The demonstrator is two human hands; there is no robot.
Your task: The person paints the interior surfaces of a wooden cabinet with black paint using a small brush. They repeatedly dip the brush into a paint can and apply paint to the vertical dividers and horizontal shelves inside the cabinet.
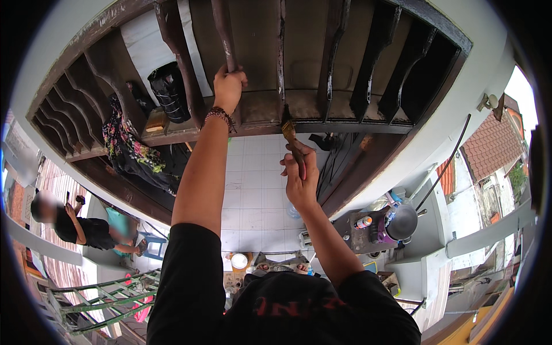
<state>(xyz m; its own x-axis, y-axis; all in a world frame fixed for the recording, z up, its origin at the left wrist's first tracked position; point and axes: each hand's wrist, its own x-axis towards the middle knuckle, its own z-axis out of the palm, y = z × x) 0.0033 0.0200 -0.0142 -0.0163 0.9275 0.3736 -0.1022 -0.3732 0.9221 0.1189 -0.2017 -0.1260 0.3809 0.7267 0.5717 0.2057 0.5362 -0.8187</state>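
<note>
My left hand point(228, 89) is wrapped round a brown wooden slat point(223, 34) of a curved frame above a doorway, with beaded bracelets on the wrist. In my right hand point(302, 169) is a paintbrush point(289, 132), its handle dark and red and its bristles pointing up. The bristle tips meet the foot of another slat point(281, 57), at the lower rail point(259, 127). Slats to the right point(368, 63) look dark and glossy; those to the left point(106, 80) are duller brown. Whether the bristles carry wet paint is too small to tell.
A black wrapped bundle point(170, 92) and a flowered cloth point(135, 149) rest on the frame's left side. Far below are white floor tiles point(247, 190), a white pot point(239, 261), a dark pan point(401, 222) and a green ladder point(109, 296). Another person point(86, 230) is at the left.
</note>
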